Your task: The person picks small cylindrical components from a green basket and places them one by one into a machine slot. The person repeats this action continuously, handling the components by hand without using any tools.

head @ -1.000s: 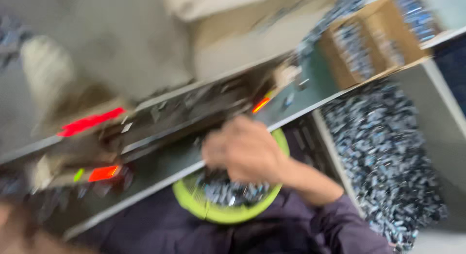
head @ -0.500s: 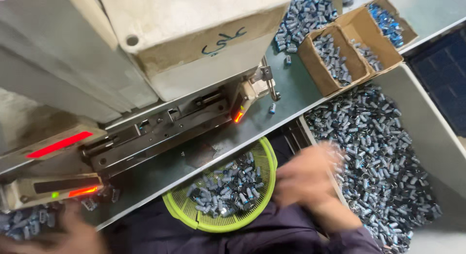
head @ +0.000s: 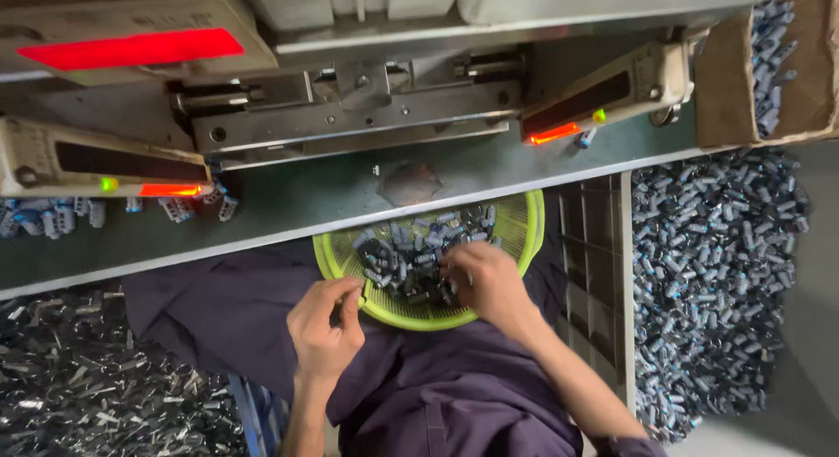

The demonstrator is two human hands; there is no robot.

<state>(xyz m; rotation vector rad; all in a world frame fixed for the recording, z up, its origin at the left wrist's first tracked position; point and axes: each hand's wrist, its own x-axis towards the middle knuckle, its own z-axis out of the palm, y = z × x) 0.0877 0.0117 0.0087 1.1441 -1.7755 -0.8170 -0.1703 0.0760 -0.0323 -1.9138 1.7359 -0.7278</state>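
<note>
At lower centre, the right hand [head: 485, 282] was dug into the small grey parts [head: 411, 252] in the yellow-green basket [head: 524, 234] (grip unclear); the left hand [head: 325, 324] pinched something tiny at its rim, below the green bench [head: 297, 204].

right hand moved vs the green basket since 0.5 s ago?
Yes. The right hand has come in from over the basket's right rim onto the small parts inside the yellow-green basket.
</note>
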